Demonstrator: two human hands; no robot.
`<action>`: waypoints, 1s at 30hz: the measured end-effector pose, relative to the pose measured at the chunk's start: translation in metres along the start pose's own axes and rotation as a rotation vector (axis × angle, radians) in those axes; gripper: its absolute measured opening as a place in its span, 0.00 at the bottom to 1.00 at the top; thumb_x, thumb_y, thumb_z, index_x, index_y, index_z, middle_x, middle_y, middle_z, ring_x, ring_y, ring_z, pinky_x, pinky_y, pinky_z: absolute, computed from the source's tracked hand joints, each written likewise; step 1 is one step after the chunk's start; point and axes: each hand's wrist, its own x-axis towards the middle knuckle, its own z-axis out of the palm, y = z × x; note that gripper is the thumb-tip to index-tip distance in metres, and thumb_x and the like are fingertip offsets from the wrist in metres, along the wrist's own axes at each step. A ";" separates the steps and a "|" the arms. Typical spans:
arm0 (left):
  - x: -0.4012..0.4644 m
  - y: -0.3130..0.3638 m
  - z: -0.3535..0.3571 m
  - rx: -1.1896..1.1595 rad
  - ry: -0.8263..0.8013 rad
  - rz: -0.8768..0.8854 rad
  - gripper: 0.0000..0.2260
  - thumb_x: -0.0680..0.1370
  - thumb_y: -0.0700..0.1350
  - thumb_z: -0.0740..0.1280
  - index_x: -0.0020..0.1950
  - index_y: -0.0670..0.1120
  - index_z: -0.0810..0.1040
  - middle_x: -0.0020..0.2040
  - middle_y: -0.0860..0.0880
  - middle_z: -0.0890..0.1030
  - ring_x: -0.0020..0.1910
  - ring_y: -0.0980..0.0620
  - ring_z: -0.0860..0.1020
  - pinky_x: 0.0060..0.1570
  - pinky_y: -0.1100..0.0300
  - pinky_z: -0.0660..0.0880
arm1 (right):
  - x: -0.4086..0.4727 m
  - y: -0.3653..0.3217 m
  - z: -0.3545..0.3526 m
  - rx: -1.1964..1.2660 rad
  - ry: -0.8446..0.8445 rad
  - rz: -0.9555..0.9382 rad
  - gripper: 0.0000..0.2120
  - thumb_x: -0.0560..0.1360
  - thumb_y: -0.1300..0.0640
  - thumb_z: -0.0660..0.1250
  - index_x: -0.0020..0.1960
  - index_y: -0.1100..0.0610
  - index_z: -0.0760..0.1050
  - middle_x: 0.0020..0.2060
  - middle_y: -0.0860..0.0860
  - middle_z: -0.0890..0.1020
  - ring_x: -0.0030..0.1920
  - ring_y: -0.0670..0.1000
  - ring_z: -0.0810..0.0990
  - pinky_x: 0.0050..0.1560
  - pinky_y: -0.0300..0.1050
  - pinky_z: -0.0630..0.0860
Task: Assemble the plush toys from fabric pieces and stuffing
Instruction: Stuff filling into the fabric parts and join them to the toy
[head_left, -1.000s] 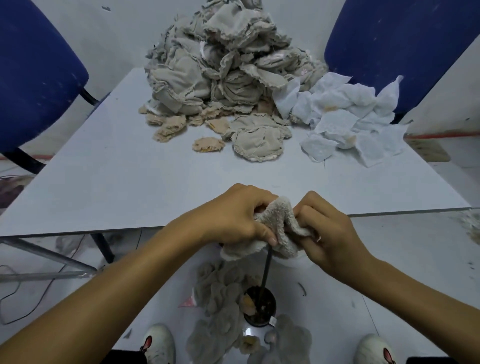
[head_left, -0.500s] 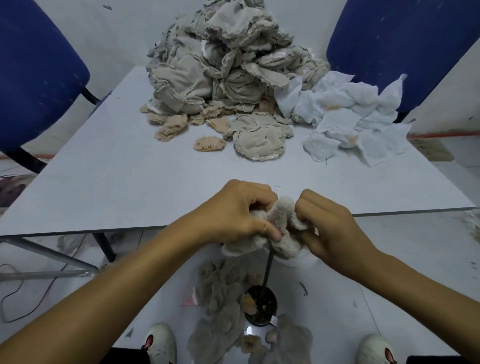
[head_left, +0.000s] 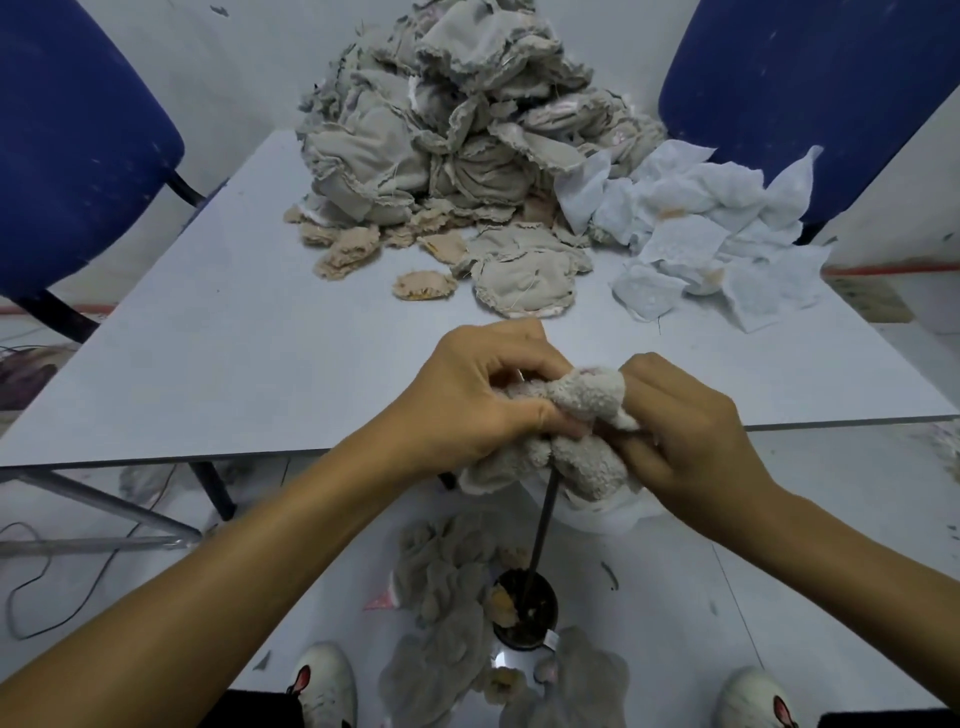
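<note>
- The left hand (head_left: 485, 395) grasps the fluffy beige plush fabric piece (head_left: 571, 436) from the left side, with fingers curled over its upper edge and the thumb pressed on the front.
- The right hand (head_left: 691, 436) grasps the same plush piece from the right side, fingers curled into the fabric.
- The plush piece is held between both hands, just in front of the near edge of the pale grey counter (head_left: 234, 353) and above the floor.
- A thin black rod (head_left: 543, 525) goes up from a round black base (head_left: 524, 608) on the floor, and its top end disappears under the plush piece.
- On the far part of the counter lies a big heap of grey-beige sewn fabric pieces (head_left: 447, 119), with small tan furry pieces (head_left: 348, 249) at its left front.
- To the right of the heap is a group of white thin fabric pieces (head_left: 701, 223).
- On the floor, beside the black base, lie several grey fluffy plush skins (head_left: 447, 577).
- Two white shoes (head_left: 324, 686) show at the bottom edge.
- Blue chairs (head_left: 67, 135) stand at the left and the right of the counter.
</note>
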 end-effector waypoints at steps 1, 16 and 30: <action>-0.003 -0.003 0.000 0.057 -0.041 -0.010 0.09 0.65 0.37 0.80 0.42 0.40 0.86 0.36 0.49 0.76 0.35 0.54 0.74 0.38 0.59 0.70 | -0.002 0.002 0.001 -0.052 -0.027 -0.040 0.06 0.74 0.65 0.65 0.38 0.66 0.76 0.35 0.56 0.74 0.35 0.56 0.71 0.31 0.50 0.69; -0.010 -0.005 0.009 0.000 0.041 0.012 0.11 0.69 0.38 0.78 0.50 0.44 0.85 0.41 0.52 0.79 0.40 0.53 0.78 0.42 0.58 0.75 | -0.011 0.005 0.010 -0.068 -0.093 0.043 0.05 0.74 0.65 0.68 0.41 0.66 0.78 0.35 0.57 0.77 0.33 0.59 0.74 0.27 0.53 0.73; -0.002 -0.007 -0.009 -0.122 -0.079 -0.177 0.24 0.69 0.35 0.76 0.63 0.50 0.80 0.56 0.47 0.84 0.55 0.54 0.81 0.58 0.56 0.78 | 0.001 0.002 0.005 0.316 -0.011 0.220 0.05 0.74 0.56 0.66 0.45 0.57 0.78 0.41 0.47 0.78 0.42 0.48 0.74 0.41 0.38 0.69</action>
